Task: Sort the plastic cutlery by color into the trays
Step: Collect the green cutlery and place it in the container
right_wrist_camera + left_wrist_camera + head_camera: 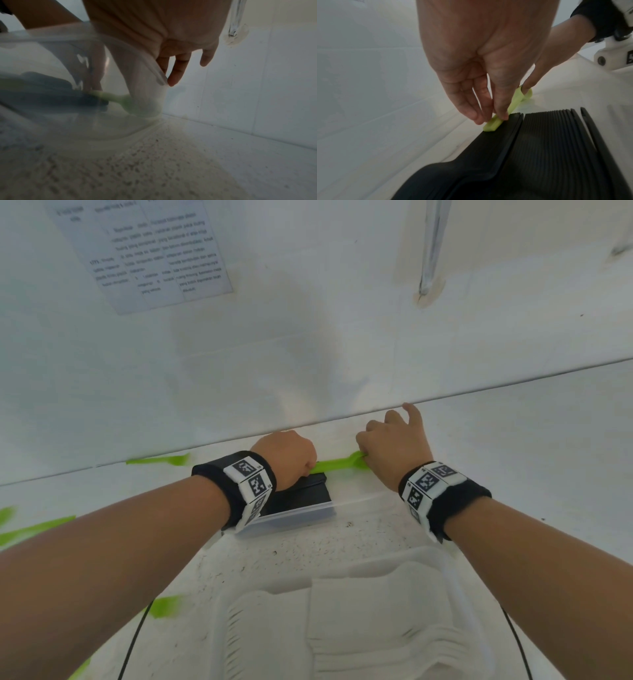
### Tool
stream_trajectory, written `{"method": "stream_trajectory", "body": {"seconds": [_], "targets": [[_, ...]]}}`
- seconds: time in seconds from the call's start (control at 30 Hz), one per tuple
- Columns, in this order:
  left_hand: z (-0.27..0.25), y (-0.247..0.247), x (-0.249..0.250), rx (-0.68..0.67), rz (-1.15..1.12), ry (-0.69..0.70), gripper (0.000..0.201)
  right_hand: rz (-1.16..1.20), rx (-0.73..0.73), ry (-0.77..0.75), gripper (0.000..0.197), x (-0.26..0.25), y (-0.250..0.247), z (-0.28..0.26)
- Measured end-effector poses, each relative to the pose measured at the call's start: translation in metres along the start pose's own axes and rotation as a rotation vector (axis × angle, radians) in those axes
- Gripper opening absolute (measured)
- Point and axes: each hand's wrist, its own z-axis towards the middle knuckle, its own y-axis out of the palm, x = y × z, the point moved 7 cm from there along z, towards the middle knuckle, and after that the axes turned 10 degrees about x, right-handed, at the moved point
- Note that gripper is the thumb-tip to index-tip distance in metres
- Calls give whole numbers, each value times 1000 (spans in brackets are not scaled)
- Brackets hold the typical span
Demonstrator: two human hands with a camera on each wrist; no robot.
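Beside black cutlery (556, 135), left hand (481, 75) pinches green spoon (513, 104)

White speckled worktop (342, 546) against a wall, clear tray (291, 517) holding black cutlery (301, 491), white tray (342, 628) nearer, green cutlery pieces (157, 460) scattered left.

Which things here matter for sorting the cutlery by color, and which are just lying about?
Belongs to the job:
- green piece, held by left hand and right hand
- stack of black cutlery
- clear tray
- white cutlery tray
- loose green pieces

Lying about:
- printed sheet
- black cable
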Motion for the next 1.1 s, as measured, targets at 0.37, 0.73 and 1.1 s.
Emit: {"method": "stream_trajectory", "body": {"seconds": [0.37,0.73,1.1], "targets": [[1,-4,5,7,-51,-28,13,34,-64,31,20,2,3,0],[-25,-26,-12,123,-265,-64,23,70,-144,-49,38,5,-39,6],[-134,-75,-87,167,-418,-330,63,820,-333,243,83,-84,-106,18]]}}
